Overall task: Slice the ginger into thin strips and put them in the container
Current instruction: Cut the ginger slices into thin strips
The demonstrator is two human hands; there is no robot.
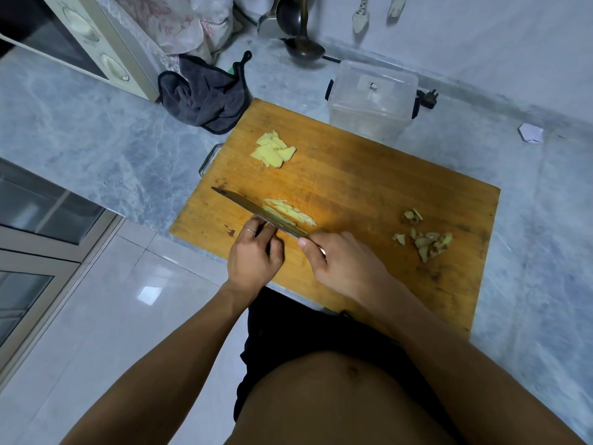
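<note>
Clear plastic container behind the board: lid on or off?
On. The clear plastic container shows a flat lid across its top with dark side clips.

Bare board (369,187) lies open between slices (274,149) and peels (423,240). Container (372,97) and cloth (205,97) border its far edge.

bare arms, ring (249,231), black shorts (288,332)

knife handle (322,251) hidden under right hand (345,264)
</note>
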